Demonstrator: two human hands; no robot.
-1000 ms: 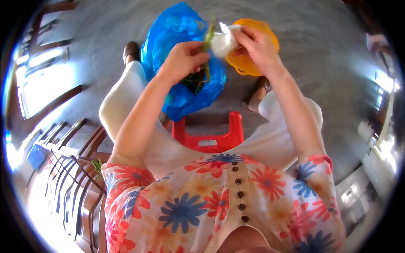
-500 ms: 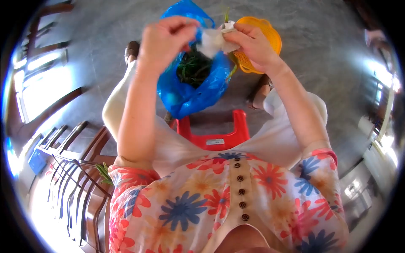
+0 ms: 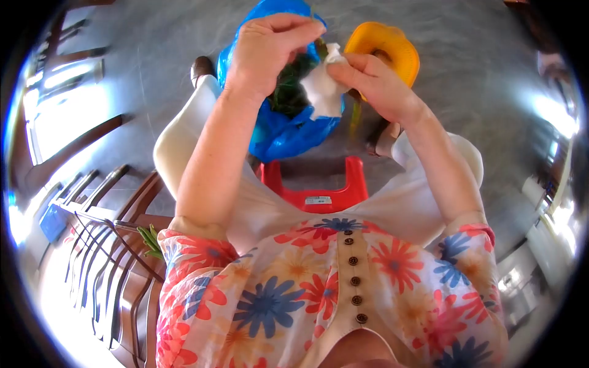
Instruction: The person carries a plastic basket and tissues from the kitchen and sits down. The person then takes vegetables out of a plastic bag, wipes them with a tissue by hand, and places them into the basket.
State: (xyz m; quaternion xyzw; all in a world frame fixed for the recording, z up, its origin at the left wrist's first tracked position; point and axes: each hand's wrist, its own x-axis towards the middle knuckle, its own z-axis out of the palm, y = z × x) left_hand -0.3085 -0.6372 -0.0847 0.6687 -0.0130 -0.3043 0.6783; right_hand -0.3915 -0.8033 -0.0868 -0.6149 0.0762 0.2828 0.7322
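Observation:
My right hand (image 3: 377, 80) is closed around a crumpled white sheet, tissue-like (image 3: 324, 92), which hangs down in front of the bag. A greenish-brown stalk (image 3: 321, 48) sticks up beside the sheet, close to the fingers. My left hand (image 3: 264, 52) is closed in a pinch just above that stalk; whatever lies between the fingertips is too small to name. Below both hands, an open blue plastic bag (image 3: 288, 140) holds dark green leafy stems (image 3: 287, 92). A long yellow-green strip (image 3: 354, 116) hangs under my right hand.
A yellow plastic basket (image 3: 402, 52) with something dark in it is on the grey floor beyond my right hand. A red plastic stool (image 3: 353, 190) stands between my legs. Wooden chairs (image 3: 132, 202) line the left side, with green pods or leaves (image 3: 149, 240) by my left elbow.
My left hand has moved right, to the stalk's top, away from the sheet's left side. The white sheet now hangs down from my right hand. The view has shifted slightly.

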